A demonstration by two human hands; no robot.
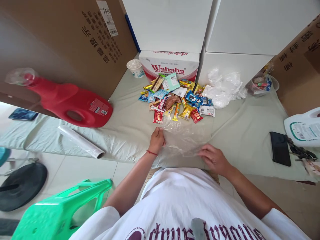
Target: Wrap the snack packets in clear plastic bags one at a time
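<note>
A clear plastic bag (185,138) is stretched flat between my two hands over the front of the cloth-covered table. My left hand (157,140) pinches its left side, a red cord at the wrist. The lower right corner is held in the closed fingers of my right hand (215,158). Just beyond the bag lies a heap of wrapped snacks (177,96) in yellow, blue, red and white packets. A pile of crumpled clear plastic bags (222,88) rests against the heap's right side.
Behind stand a Wahaba carton (170,66), white boxes (170,23) and a paper cup (135,68). Leftward are a red jug (75,103) and a plastic roll (81,141); rightward, a plastic tub (262,83), phone (280,148) and white bottle (305,128). A green stool (60,206) stands below.
</note>
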